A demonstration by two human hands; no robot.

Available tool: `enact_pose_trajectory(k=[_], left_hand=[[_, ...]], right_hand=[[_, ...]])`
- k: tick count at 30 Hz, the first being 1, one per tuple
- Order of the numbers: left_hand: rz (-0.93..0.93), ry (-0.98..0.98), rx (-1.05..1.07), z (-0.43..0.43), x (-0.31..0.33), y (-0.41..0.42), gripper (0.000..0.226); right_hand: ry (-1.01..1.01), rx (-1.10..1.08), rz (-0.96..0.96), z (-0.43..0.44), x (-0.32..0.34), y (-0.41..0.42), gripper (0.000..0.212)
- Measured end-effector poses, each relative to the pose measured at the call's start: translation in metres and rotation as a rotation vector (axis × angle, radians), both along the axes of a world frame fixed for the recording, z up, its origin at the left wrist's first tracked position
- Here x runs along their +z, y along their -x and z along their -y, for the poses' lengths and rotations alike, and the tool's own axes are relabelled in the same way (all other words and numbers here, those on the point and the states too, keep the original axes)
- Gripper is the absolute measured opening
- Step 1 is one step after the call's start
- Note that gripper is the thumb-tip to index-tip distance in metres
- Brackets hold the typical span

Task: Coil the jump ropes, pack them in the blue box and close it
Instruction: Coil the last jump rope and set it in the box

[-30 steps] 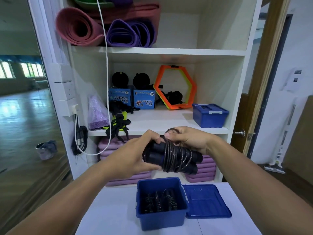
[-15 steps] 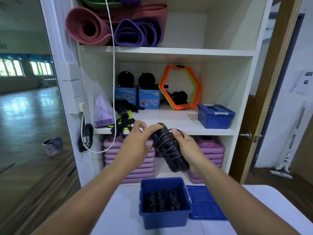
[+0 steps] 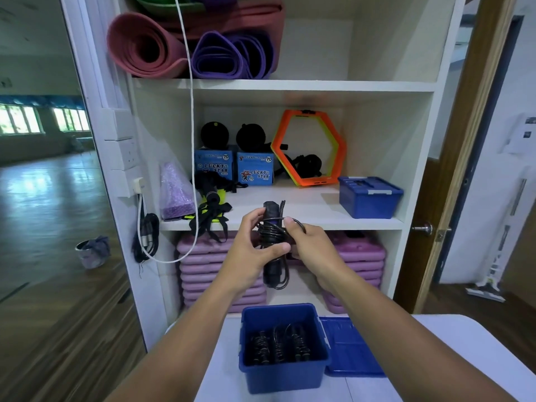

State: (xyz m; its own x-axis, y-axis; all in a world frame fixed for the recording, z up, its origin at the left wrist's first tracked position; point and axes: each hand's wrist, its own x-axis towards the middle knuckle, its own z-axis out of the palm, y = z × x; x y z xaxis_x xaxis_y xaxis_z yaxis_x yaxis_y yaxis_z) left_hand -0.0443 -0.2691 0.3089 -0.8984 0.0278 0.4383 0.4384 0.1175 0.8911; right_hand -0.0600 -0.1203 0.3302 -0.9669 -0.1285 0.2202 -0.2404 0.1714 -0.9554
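I see a white shelf unit (image 3: 290,85) filling the view from 12 o'clock down. The white desk (image 3: 435,343) sits at 6 o'clock and carries the open blue box (image 3: 284,378) with coiled ropes (image 3: 278,348) inside. The box's lid (image 3: 348,352) lies flat just beside it at 3 o'clock. Above the box, the left hand (image 3: 249,250) grips the upright jump rope (image 3: 274,233), thumb across the wound cord. The right hand (image 3: 313,248) pinches a cord loop on the rope's 3 o'clock side. At 12 o'clock on the shelf, two blue cartons (image 3: 255,172) read "LUCKY STAR" and "70".
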Motion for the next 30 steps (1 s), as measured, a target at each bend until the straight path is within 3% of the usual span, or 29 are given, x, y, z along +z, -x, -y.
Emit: enact_pose_trajectory(k=[3,9,12,18,24,30], left_hand=[[-0.054,0.043,0.025,0.003,0.000,0.005,0.071],[-0.141,0.092,0.008,0.014,-0.004,0.003,0.066],[-0.164,0.107,-0.037,0.020,-0.006,0.000,0.061],[-0.209,0.134,-0.060,0.018,-0.006,-0.007,0.048],[-0.232,0.114,-0.075,0.019,-0.001,-0.009,0.043],[-0.248,0.067,-0.115,0.016,-0.003,-0.013,0.041]], right_hand=[[-0.101,0.034,0.008,-0.003,0.007,-0.001,0.043],[-0.213,0.162,-0.048,-0.021,0.027,-0.002,0.025],[-0.250,0.150,-0.055,-0.028,0.036,0.005,0.031],[-0.166,0.177,-0.056,-0.034,0.055,0.012,0.035],[-0.087,0.238,-0.145,-0.031,0.063,0.017,0.022],[-0.131,0.259,-0.212,-0.032,0.071,0.022,0.024]])
